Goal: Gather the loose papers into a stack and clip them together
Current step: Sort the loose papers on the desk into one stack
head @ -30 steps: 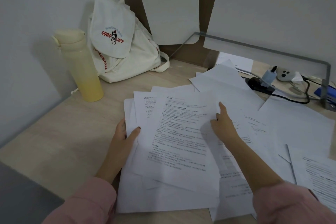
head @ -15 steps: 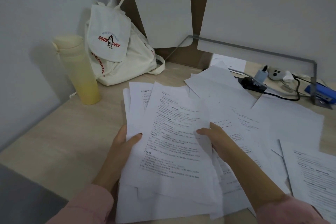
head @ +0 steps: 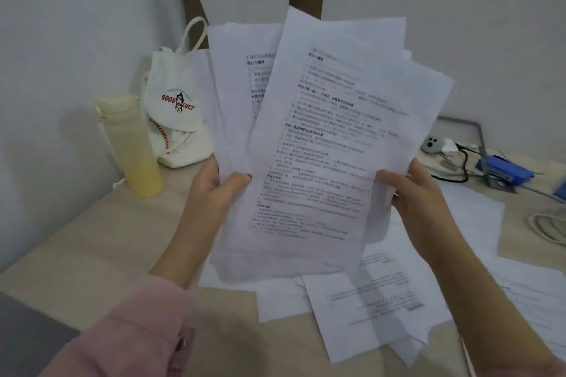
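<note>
In the centre of the frame, a fanned bundle of printed papers (head: pixel 321 131) is held upright above the desk (head: pixel 92 254) by 2 hands. The left hand (head: pixel 214 190) grasps its lower left edge, with the thumb on the front and the fingers behind. The right hand (head: pixel 410 196) grasps the lower right edge the same way. The edges are uneven, and the front page tilts right. More sheets (head: pixel 367 300) lie loose on the desk at lower right. A bottle (head: pixel 131 147) and a bag (head: pixel 174 119) stand at the left, and a blue object (head: pixel 502 173) sits at the right.
</note>
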`<action>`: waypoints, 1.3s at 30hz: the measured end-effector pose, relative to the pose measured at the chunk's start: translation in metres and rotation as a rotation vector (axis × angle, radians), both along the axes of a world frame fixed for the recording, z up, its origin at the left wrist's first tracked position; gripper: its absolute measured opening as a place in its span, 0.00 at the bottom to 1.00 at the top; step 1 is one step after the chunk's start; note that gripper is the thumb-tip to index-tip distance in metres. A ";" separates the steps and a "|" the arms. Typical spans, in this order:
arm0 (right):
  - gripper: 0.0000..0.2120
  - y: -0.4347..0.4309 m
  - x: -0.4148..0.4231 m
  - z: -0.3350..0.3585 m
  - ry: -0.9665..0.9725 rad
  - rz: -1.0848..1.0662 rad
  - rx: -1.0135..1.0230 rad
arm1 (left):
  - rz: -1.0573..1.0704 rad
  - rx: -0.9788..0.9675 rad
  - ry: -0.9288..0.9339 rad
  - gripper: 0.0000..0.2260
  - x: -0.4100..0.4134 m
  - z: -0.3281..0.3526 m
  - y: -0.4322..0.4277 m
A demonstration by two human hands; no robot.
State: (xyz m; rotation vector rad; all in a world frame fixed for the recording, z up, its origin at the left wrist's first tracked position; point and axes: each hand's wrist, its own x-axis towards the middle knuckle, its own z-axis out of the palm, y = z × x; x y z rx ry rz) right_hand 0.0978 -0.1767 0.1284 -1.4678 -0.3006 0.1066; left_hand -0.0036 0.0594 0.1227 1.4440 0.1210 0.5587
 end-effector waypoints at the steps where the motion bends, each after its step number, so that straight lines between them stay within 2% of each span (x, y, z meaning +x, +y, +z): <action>1: 0.18 -0.002 -0.003 0.006 -0.031 -0.010 0.016 | 0.001 0.014 -0.021 0.14 0.001 0.006 -0.004; 7: 0.20 -0.010 -0.017 0.011 -0.089 0.016 -0.016 | -0.006 0.065 -0.023 0.17 0.004 0.005 -0.024; 14: 0.13 -0.010 -0.032 -0.017 0.074 0.017 -0.186 | 0.039 0.041 0.087 0.16 -0.004 -0.027 -0.039; 20: 0.13 -0.016 -0.037 -0.009 0.037 -0.060 -0.077 | 0.109 0.013 0.019 0.14 -0.006 -0.020 -0.046; 24: 0.17 -0.019 -0.045 -0.032 0.153 0.028 -0.205 | 0.075 -0.012 0.145 0.21 -0.011 -0.042 -0.054; 26: 0.17 -0.020 -0.049 -0.042 0.215 0.069 -0.245 | 0.053 -0.031 0.205 0.18 -0.012 -0.047 -0.061; 28: 0.16 -0.025 -0.051 -0.041 0.241 0.035 -0.229 | 0.057 -0.010 0.223 0.12 -0.007 -0.043 -0.067; 34: 0.09 -0.076 -0.054 -0.030 0.186 -0.187 -0.271 | -0.036 0.021 0.292 0.13 0.003 -0.033 -0.107; 39: 0.07 -0.154 -0.066 -0.042 0.280 -0.382 -0.338 | -0.255 0.064 0.356 0.07 0.014 -0.047 -0.167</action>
